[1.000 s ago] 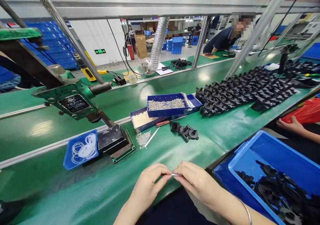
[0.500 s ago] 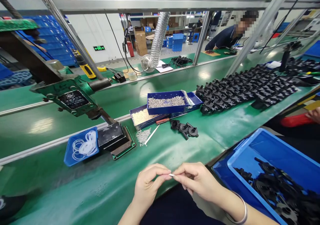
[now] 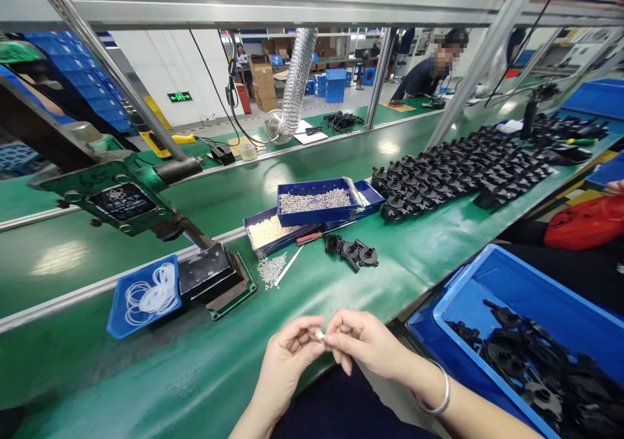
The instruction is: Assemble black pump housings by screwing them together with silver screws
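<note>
Hard to make out from the head view what the small pale piece (image 3: 320, 336) really is, since fingertips cover most of it and only a light bit shows. The lower blue tray (image 3: 283, 242) is partly hidden by the upper blue tray (image 3: 312, 218) sitting over it. The green press (image 3: 121, 198) runs off the left side, a dark thing (image 3: 10, 421) in the bottom left corner is mostly cut off, and the black parts in the big blue tub (image 3: 463, 292) overlap too much to count.

The counter (image 3: 185, 374) is green and kinda shiny. Upper tray's full of little metal pieces, lower one has cream-coloured bits. Just beside them: a pile of tiny rings (image 3: 272, 270), a thin white stick (image 3: 288, 266), a red-handled tool (image 3: 310, 237) and a black part (image 3: 351, 252) lying by itself. Rows of similar black parts (image 3: 439, 179) stretch off to the right, and white tubing (image 3: 156, 296) sits in a small blue tray (image 3: 116, 319) by the press. Past the counter there's a silver duct (image 3: 296, 88), a lit green sign (image 3: 179, 97) and a person (image 3: 420, 80) leaning over another green surface.

As for the piece, it's right between the left grip (image 3: 291, 349) and the right grip (image 3: 363, 343), above the near part of the counter. Both are closed on it, thumb and fingers pinching.
</note>
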A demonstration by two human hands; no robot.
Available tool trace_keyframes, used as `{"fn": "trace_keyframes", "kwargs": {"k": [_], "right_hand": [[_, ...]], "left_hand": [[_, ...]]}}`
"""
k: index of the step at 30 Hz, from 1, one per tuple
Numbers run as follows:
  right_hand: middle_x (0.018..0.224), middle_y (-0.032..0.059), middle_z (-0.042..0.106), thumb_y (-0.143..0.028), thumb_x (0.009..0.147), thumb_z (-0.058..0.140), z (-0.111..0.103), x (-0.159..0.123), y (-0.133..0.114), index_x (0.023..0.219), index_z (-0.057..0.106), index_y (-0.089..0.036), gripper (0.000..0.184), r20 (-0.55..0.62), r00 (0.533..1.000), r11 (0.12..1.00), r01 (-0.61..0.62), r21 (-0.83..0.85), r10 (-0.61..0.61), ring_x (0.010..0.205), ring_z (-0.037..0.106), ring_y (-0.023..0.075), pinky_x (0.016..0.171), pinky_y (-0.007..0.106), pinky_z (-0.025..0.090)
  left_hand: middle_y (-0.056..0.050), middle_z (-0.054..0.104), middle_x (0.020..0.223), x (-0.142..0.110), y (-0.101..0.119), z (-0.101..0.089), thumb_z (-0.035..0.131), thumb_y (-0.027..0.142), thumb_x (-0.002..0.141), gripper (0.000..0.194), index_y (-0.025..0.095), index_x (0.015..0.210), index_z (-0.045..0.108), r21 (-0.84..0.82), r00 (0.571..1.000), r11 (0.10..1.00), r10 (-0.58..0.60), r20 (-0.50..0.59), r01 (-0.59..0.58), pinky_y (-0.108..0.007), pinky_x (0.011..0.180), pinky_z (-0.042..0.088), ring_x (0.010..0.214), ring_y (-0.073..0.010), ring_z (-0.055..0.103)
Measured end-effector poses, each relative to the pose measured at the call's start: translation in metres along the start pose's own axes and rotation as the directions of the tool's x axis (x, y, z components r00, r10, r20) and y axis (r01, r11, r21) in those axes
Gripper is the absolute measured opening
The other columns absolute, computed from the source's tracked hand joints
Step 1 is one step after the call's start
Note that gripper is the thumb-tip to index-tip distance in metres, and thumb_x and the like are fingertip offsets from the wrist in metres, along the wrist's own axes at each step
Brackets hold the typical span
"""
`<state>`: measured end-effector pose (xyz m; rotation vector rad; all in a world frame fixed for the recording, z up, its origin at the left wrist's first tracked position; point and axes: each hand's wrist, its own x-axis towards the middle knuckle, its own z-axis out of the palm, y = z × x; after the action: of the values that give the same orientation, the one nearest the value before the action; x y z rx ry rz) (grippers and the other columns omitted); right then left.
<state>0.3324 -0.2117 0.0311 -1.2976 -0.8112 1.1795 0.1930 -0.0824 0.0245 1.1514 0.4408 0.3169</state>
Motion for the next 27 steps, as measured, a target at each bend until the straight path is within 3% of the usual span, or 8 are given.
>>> {"fn": "trace_keyframes", "kwargs": {"k": [2, 4, 6, 8, 11, 14, 19, 27], "right_hand": [[0.077, 0.0005, 0.064, -0.049, 0.098, 0.051, -0.013, 0.02, 0.001, 0.092, 0.053, -0.018, 0.031, -0.086, 0.986, 0.981, 0.131, -0.144, -0.144, 0.052, 0.059, 0.009, 0.051, 0.022, 0.049], [0.105, 0.008, 0.064, -0.044, 0.103, 0.039, -0.033, 0.046, 0.0, 0.094, 0.05, -0.019, 0.029, -0.214, 0.925, 0.873, 0.194, -0.447, -0.315, 0.059, 0.061, 0.0092, 0.055, 0.024, 0.051], [0.123, 0.0124, 0.058, -0.038, 0.104, 0.034, -0.057, 0.073, -0.002, 0.092, 0.05, -0.019, 0.027, -0.254, 0.863, 0.707, 0.155, -0.69, -0.437, 0.072, 0.064, 0.0114, 0.067, 0.028, 0.053], [0.115, 0.0113, 0.061, -0.034, 0.103, 0.039, -0.079, 0.098, -0.004, 0.092, 0.052, -0.02, 0.022, -0.23, 0.854, 0.61, 0.123, -0.783, -0.467, 0.083, 0.063, 0.0164, 0.079, 0.031, 0.05], [0.089, 0.0067, 0.062, -0.034, 0.101, 0.046, -0.101, 0.121, -0.004, 0.092, 0.053, -0.021, 0.018, -0.192, 0.864, 0.535, 0.101, -0.839, -0.465, 0.083, 0.061, 0.0206, 0.081, 0.033, 0.046], [0.079, 0.0042, 0.06, -0.034, 0.103, 0.043, -0.112, 0.128, -0.004, 0.094, 0.052, -0.02, 0.018, -0.179, 0.868, 0.486, 0.079, -0.87, -0.462, 0.073, 0.058, 0.0195, 0.073, 0.031, 0.043], [0.082, 0.0026, 0.062, -0.035, 0.106, 0.03, -0.12, 0.121, -0.005, 0.1, 0.047, -0.021, 0.023, -0.164, 0.875, 0.483, 0.089, -0.871, -0.456, 0.068, 0.057, 0.0159, 0.068, 0.027, 0.043], [0.095, 0.0079, 0.064, -0.039, 0.105, 0.033, -0.131, 0.125, -0.002, 0.096, 0.05, -0.022, 0.025, -0.118, 0.856, 0.457, 0.148, -0.877, -0.504, 0.089, 0.058, 0.0214, 0.083, 0.034, 0.047]], "left_hand": [[-0.005, 0.068, 0.092, 0.0, 0.0, 0.0, 0.082, 0.032, 0.075, 0.047, 0.021, 0.118, 0.066, -0.026, 1.0, 0.999, 0.023, -0.016, -0.023, -0.028, 0.078, 0.055, 0.077, -0.0151, 0.067], [-0.006, 0.068, 0.097, 0.001, -0.002, -0.003, 0.079, 0.034, 0.078, 0.049, 0.02, 0.122, 0.063, -0.005, 0.998, 0.999, 0.042, -0.04, -0.042, -0.029, 0.079, 0.055, 0.08, -0.0154, 0.067], [-0.007, 0.068, 0.097, 0.001, -0.005, -0.007, 0.077, 0.036, 0.08, 0.044, 0.019, 0.118, 0.064, 0.04, 0.997, 0.998, 0.044, -0.056, -0.042, -0.028, 0.078, 0.055, 0.081, -0.0162, 0.067], [-0.008, 0.068, 0.096, 0.0, -0.008, -0.012, 0.075, 0.038, 0.082, 0.041, 0.018, 0.116, 0.065, 0.079, 0.998, 0.996, 0.04, -0.057, -0.036, -0.029, 0.078, 0.055, 0.082, -0.0171, 0.067], [-0.008, 0.069, 0.095, -0.002, -0.011, -0.018, 0.071, 0.041, 0.085, 0.036, 0.018, 0.112, 0.067, 0.116, 0.998, 0.993, 0.028, -0.06, -0.02, -0.03, 0.078, 0.055, 0.081, -0.017, 0.068], [-0.006, 0.07, 0.094, -0.004, -0.013, -0.022, 0.068, 0.043, 0.087, 0.033, 0.019, 0.109, 0.068, 0.132, 0.994, 0.991, 0.026, -0.102, -0.013, -0.028, 0.078, 0.053, 0.081, -0.0158, 0.067], [-0.008, 0.071, 0.091, -0.003, -0.017, -0.021, 0.068, 0.051, 0.085, 0.04, 0.017, 0.105, 0.068, 0.147, 0.996, 0.989, -0.012, -0.094, 0.026, -0.031, 0.075, 0.052, 0.079, -0.0181, 0.066], [-0.006, 0.07, 0.089, -0.005, -0.019, -0.009, 0.067, 0.049, 0.086, 0.035, 0.018, 0.101, 0.07, 0.109, 0.991, 0.991, -0.061, -0.12, 0.074, -0.029, 0.075, 0.049, 0.08, -0.0173, 0.065]]}}
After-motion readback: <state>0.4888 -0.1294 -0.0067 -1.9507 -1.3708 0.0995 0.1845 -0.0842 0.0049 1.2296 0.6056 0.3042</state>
